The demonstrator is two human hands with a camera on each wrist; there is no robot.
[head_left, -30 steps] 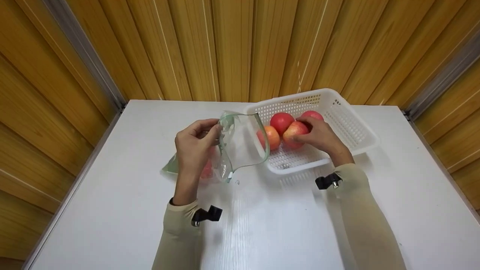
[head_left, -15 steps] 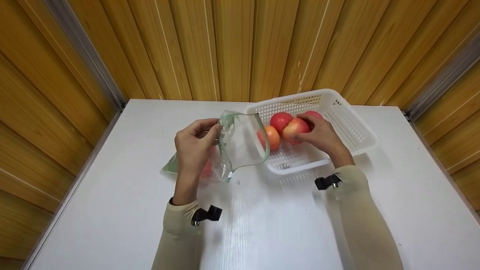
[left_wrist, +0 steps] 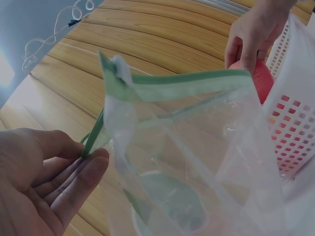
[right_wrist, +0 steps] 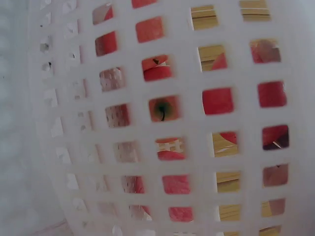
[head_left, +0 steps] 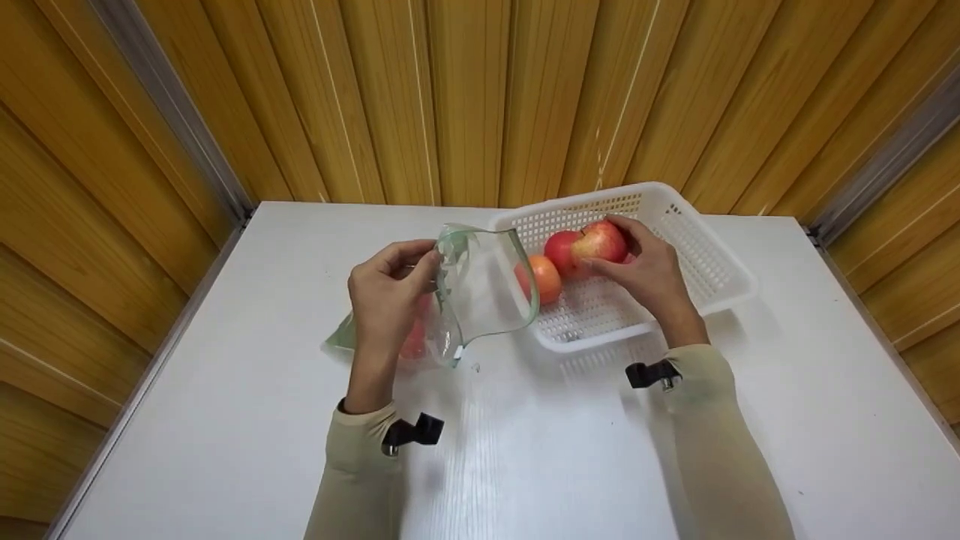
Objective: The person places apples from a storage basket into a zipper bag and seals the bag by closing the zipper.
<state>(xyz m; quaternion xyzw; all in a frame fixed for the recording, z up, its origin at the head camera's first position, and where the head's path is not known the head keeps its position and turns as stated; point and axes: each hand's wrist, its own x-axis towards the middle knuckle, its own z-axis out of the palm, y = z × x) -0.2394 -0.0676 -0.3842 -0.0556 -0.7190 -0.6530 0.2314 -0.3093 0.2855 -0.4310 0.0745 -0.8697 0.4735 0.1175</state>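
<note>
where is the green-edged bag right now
In the head view, the green-edged bag is mostly left of the white basket, its mouth pinched by the left hand.

On the bench [head_left: 540, 450], the basket [head_left: 600, 340] stands right of centre toward the far edge, with a wall [head_left: 472, 105] behind. Left of the basket is the bag [head_left: 448, 328], its mouth next to the basket's left rim; some fruit [head_left: 414, 337] lies in it. The left hand [head_left: 388, 289] is at the mouth's left edge. Inside the basket, one fruit [head_left: 547, 280] sits at front left, another [head_left: 559, 250] just behind. To their right, the right hand [head_left: 651, 270] holds an apple [head_left: 602, 241] over the basket.
</note>
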